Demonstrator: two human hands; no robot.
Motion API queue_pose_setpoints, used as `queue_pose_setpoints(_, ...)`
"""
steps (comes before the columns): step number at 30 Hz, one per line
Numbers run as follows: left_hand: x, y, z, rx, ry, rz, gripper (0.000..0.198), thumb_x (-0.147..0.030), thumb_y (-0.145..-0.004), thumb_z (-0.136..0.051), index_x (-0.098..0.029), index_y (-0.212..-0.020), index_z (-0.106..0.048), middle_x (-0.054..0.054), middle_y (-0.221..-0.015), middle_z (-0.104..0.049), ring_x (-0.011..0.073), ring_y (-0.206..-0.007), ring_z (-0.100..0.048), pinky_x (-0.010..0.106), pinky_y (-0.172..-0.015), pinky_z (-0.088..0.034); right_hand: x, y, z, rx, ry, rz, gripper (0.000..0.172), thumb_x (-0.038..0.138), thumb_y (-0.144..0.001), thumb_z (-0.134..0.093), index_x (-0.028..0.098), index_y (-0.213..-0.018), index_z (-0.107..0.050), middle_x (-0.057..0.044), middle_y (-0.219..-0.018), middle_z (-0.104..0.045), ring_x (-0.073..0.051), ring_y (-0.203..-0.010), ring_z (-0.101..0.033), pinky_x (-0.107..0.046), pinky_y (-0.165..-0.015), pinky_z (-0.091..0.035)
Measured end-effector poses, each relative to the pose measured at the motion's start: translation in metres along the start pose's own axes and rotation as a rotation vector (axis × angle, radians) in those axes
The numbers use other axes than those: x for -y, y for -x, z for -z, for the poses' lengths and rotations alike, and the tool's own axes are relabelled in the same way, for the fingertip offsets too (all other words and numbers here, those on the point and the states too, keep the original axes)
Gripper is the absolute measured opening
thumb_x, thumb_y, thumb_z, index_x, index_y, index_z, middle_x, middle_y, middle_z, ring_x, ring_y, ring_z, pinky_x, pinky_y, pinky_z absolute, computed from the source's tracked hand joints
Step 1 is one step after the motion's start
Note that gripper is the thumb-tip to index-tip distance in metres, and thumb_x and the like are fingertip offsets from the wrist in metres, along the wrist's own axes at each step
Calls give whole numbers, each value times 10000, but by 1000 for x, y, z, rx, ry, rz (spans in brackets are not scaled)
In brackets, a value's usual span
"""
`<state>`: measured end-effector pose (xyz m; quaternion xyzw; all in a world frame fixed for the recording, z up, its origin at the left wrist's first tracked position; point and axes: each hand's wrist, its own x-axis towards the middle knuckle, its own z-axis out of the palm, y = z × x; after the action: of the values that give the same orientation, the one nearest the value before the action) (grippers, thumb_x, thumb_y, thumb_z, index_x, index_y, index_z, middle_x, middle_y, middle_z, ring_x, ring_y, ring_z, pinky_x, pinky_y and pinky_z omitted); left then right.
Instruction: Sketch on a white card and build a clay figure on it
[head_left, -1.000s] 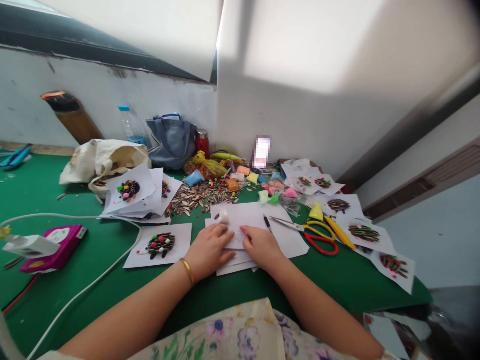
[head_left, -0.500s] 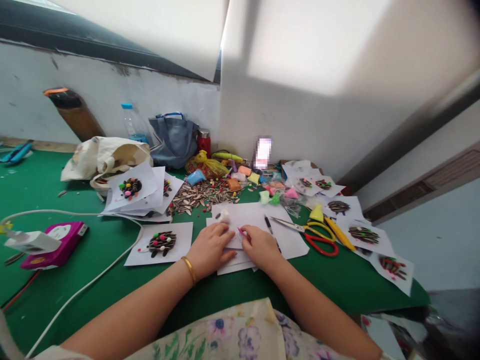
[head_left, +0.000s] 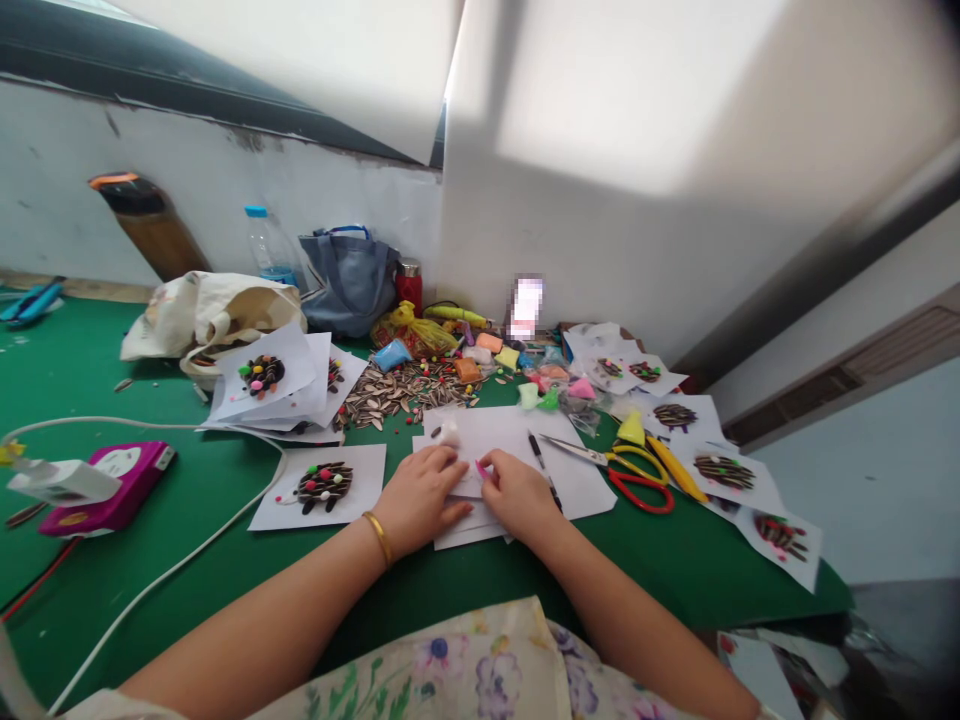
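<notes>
My left hand point(head_left: 421, 500) lies palm down on white paper point(head_left: 495, 425), its fingers loosely stretched and the thumb pointing right. A small lump of white clay point(head_left: 448, 433) and a dark seed point(head_left: 436, 432) lie just beyond its fingertips. Close by on the right, my right hand point(head_left: 521, 497) pinches a small pink piece point(head_left: 482, 470), which looks like soft clay, low over the sheet. The fingers hide part of it. Beside this hand a black pen point(head_left: 541, 465) rests on the paper.
Scissors point(head_left: 637, 480) with red and yellow handles lie to the right, beside a yellow tool point(head_left: 679, 470). A seed pile point(head_left: 390, 392) and clay packets point(head_left: 491, 343) are beyond the paper. Seed-decorated cards point(head_left: 262, 510) flank both sides. A white cable point(head_left: 172, 560) curves across the left.
The pink piece has tilted slightly in my right fingers. My left hand stays in place, and the view has shifted very slightly.
</notes>
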<state>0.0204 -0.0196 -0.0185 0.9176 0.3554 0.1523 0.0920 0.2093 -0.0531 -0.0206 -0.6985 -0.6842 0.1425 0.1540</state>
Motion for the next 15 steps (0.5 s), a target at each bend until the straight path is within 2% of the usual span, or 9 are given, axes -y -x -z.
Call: queue_pose_setpoints(15, 0, 0, 0, -14, -2, -7, 468, -404, -795, -691, -249, -1222, -580, 102, -1243, -559, 288, -1199, -491, 447, -1041, -389, 11, 0, -4, -6, 84, 40, 227, 182, -822, -518, 205, -1030, -604, -40, -894, -695, -180, -768, -608, -266, -660, -326)
